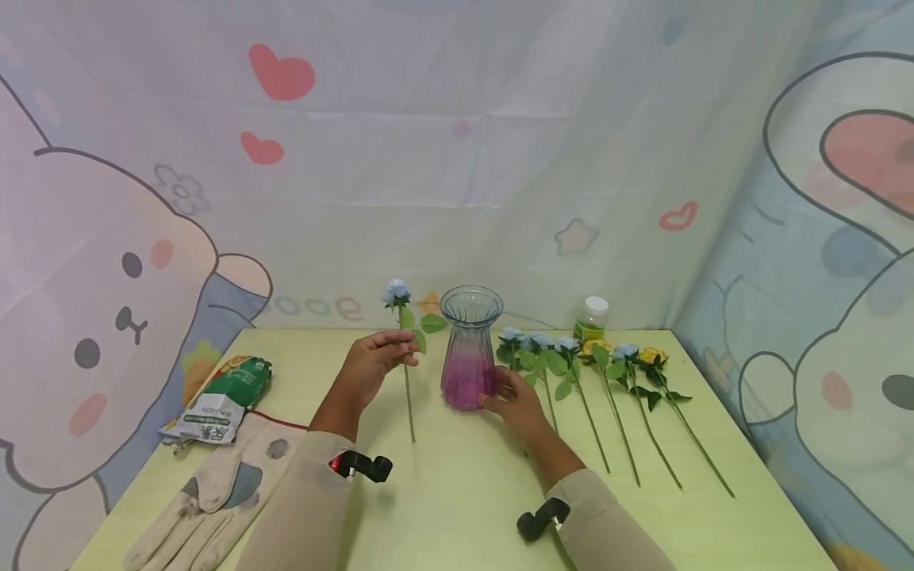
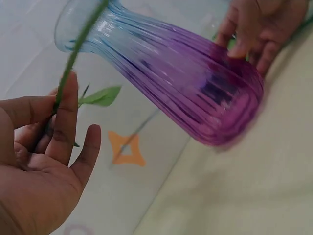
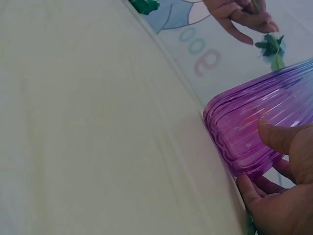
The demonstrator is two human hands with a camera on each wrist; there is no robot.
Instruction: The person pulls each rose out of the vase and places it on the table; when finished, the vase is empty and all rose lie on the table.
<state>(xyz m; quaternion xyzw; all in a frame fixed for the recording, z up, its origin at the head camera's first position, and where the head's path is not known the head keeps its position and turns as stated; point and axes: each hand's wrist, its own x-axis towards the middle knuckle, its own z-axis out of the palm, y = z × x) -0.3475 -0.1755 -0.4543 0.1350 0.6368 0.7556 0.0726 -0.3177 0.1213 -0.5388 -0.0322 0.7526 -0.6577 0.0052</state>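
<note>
My left hand (image 1: 377, 363) pinches the stem of a blue artificial rose (image 1: 397, 292), held upright left of the vase. In the left wrist view, its green stem (image 2: 78, 46) passes between thumb and fingers. A ribbed glass vase (image 1: 467, 357), pale blue at the flared top and purple below, stands upright on the table. My right hand (image 1: 520, 403) grips the vase's lower right side. The right wrist view shows the thumb (image 3: 276, 137) against the purple glass (image 3: 244, 122) and the other fingers round its far side. Nothing shows inside the vase.
Several blue and yellow roses (image 1: 624, 350) lie in a row on the table (image 1: 443, 507) at right. A white-capped bottle (image 1: 592, 319) stands behind them. On the left are a green and white packet (image 1: 224, 400) and work gloves (image 1: 217, 496). A printed curtain (image 1: 400, 182) hangs behind.
</note>
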